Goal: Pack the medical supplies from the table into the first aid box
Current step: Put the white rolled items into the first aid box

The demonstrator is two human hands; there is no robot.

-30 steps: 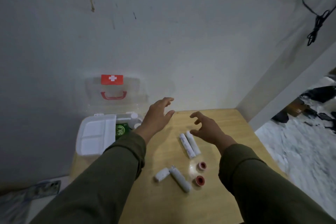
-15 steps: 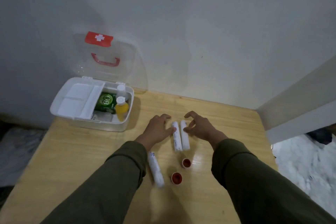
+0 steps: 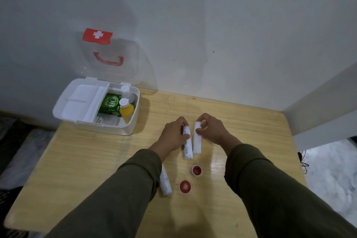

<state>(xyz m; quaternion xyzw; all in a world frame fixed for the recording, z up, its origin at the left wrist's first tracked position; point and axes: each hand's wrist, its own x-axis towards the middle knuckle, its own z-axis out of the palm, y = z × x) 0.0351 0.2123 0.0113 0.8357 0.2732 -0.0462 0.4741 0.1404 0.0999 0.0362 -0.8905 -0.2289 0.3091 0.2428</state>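
Note:
Two white bandage rolls lie side by side mid-table. My left hand (image 3: 173,135) grips the left roll (image 3: 187,147) and my right hand (image 3: 212,131) grips the right roll (image 3: 197,141), both rolls still resting on the wood. A third white roll (image 3: 165,181) lies half under my left sleeve. Two small red tape rolls (image 3: 196,170) (image 3: 185,186) sit nearer me. The white first aid box (image 3: 108,125) stands open at the table's back left, holding a white tray (image 3: 81,102), a green carton (image 3: 111,103) and two bottles, one yellow (image 3: 126,111).
The box's clear lid (image 3: 108,58), with a red cross label and red handle, leans against the wall behind. The wooden table (image 3: 77,160) meets the wall at the back and a white ledge at the right. Floor clutter shows beyond both side edges.
Both hands dropped from open above the table and closed on the two side-by-side rolls. The camera tilted down and nearer, bringing the whole box into view.

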